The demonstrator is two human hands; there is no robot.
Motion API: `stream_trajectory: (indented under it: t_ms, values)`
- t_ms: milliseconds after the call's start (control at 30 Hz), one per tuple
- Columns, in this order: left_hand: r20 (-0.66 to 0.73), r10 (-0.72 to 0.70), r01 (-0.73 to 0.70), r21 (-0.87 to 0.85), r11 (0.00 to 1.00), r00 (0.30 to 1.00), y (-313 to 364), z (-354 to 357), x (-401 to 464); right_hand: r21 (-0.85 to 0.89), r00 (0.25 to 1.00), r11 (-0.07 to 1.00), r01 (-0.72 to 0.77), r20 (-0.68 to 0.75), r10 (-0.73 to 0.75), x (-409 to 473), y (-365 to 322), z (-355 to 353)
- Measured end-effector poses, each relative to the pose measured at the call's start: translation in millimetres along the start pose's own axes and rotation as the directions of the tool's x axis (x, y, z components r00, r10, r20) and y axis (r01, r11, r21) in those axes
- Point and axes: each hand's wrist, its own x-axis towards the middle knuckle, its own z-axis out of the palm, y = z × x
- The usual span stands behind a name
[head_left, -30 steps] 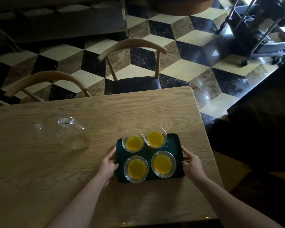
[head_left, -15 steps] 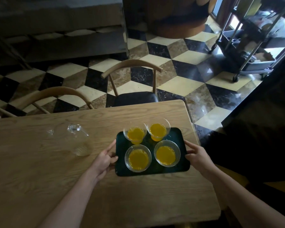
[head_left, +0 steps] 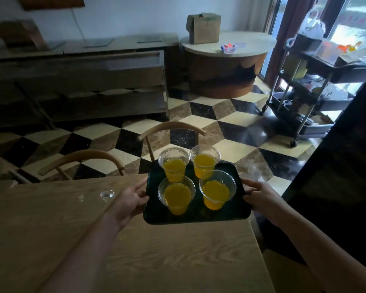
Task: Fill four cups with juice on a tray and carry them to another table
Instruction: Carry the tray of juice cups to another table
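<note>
The dark tray (head_left: 195, 215) was pinched at both short edges by the left hand (head_left: 129, 203) and right hand (head_left: 263, 199), held clear above the surface (head_left: 156, 254). Between the grips, four juice cups (head_left: 217, 190) were carried; any tilt or jolt could spill them.

Orange-yellow juice (head_left: 216, 190) glows in four clear cups (head_left: 173, 157) on a dark green tray (head_left: 199, 216). The table (head_left: 178, 261) shows pale wood grain; the floor (head_left: 230, 123) runs cream, brown and black diamonds.

Four cups (head_left: 176, 195) (all juice-filled), one tray (head_left: 197, 216), two chairs (head_left: 171, 132), two hands (head_left: 131, 203).
</note>
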Motion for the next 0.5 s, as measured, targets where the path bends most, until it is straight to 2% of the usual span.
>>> stream_trajectory:
  t_ms: [133,367,500]
  values:
    - [0.034,0.078,-0.077,-0.021,0.997,0.996,38.9,-1.0,-14.8,0.025,0.997,0.997,0.077,0.024,-0.078,-21.3,-39.7,-7.2]
    - [0.241,0.206,-0.178,-0.134,0.975,0.948,101.9,-11.0,-37.6,0.130,0.983,0.980,0.153,0.083,-0.164,-48.1,-97.5,-28.5]
    - [0.225,0.272,-0.251,-0.117,0.961,0.936,133.2,-9.4,-48.5,0.205,0.968,0.960,0.189,0.125,-0.217,-57.8,-129.6,-41.5]
